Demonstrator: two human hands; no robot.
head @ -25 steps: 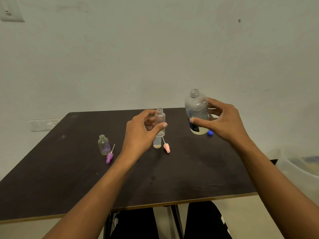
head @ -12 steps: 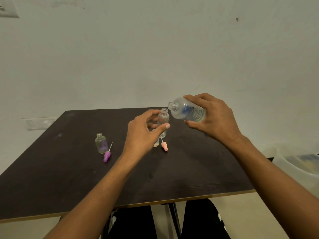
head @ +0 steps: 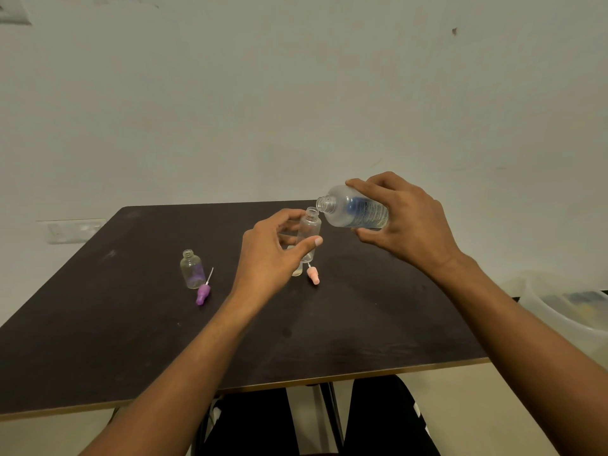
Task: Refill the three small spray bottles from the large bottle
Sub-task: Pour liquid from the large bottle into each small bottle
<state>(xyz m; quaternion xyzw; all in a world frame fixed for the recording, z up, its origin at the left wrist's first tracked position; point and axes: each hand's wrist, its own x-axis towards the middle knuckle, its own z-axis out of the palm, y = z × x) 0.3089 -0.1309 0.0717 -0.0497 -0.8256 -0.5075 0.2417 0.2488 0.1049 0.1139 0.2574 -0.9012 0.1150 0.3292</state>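
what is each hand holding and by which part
The left hand grips a small bottle round its body, between thumb and fingers. The right hand grips the large bottle round its labelled body, leaving the neck free.

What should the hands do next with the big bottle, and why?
Probably tip the large bottle a little more with the right hand, bringing its mouth over the small bottle that the left hand holds. Both necks are open and close together, yet no liquid shows flowing.
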